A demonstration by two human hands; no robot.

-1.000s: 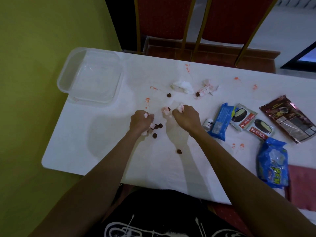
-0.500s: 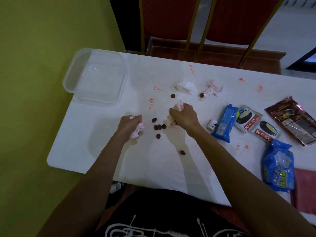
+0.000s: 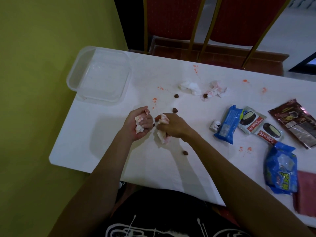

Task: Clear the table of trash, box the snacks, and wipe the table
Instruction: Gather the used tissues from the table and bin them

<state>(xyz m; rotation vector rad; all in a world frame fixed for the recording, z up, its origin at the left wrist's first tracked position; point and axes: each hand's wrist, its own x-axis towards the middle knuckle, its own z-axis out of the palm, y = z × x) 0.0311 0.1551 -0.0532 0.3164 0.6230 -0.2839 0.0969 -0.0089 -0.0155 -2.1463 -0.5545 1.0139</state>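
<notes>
Where yellow-green wall [image 3: 42, 82] flanks it, white table [image 3: 106, 151] shows stains.

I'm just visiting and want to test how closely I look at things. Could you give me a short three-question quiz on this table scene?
1. True or false: the clear plastic container at the table's far left corner already holds snack packets.
2. What is each hand gripping? A) snack packets B) crumpled tissue C) a red cloth
3. How many Choco Pie packets lie among the snacks on the right?

Key
1. False: it looks empty; the snacks lie on the white table.
2. B: the left hand and right hand each clutch a stained tissue wad.
3. Two: one Choco Pie packet and another beside it.
</notes>
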